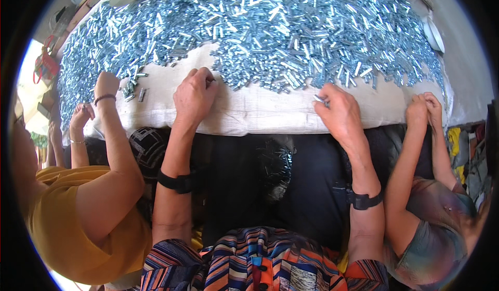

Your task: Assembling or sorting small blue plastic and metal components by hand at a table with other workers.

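Shiny pieces [296, 23] on cloth [254, 111] beside wall [468, 78]

Leaves a lane along the pale cloth [260, 111] between left hand [193, 98] and right hand [340, 110]. Runs into heaped metallic pieces [291, 26] beyond, yellow-sleeved co-worker's forearm [114, 124] at left, another co-worker's hands [417, 113] at right.
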Tool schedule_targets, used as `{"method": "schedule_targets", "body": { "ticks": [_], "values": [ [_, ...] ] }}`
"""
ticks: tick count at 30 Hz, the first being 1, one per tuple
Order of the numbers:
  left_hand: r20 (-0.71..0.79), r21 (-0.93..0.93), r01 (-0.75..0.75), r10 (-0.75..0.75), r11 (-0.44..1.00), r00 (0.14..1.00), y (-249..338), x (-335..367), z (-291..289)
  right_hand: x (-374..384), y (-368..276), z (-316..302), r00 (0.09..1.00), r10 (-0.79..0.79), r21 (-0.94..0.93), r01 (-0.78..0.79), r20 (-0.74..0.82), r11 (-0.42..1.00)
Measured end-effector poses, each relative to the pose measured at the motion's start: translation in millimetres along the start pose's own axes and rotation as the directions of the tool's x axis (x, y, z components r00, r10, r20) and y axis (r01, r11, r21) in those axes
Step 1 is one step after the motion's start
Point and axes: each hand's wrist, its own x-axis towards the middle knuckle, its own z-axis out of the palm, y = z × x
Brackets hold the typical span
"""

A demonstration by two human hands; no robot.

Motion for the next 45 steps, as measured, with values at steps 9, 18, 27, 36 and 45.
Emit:
{"method": "schedule_targets", "body": {
  "ticks": [9, 18, 27, 36, 45],
  "values": [
    [0.055, -0.110, -0.044, 0.050, 0.993, 0.997, -12.8, -1.4, -11.0, -6.4, -2.9, -3.6, 1.000, -0.009, 0.024, 0.009, 0.010, 1.000],
    [0.325, -0.887, 0.282, 0.060, 0.366, 0.944, 47.8, -61.3, -30.1, -35.1, -19.5, -7.3, 0.965, 0.057, 0.931, -0.261, 0.255, 0.255],
    [0.471, -0.881, 0.471, 0.175, 0.043, 0.865, 89.7, -81.9, -17.8, -57.9, -36.5, 10.0, 0.957, 0.105, 0.950, -0.283, 0.271, 0.134],
    [0.452, -0.871, 0.487, 0.282, -0.063, 0.846, 90.0, -87.0, -9.4, -65.2, -38.3, 17.7, 0.960, 0.053, 0.960, -0.277, 0.275, 0.032],
    [0.417, -0.895, 0.440, 0.467, 0.065, 0.779, 82.2, -86.9, -13.5, -69.2, -33.1, 13.2, 0.910, -0.099, 0.910, -0.409, 0.402, -0.068]
  ]
}}
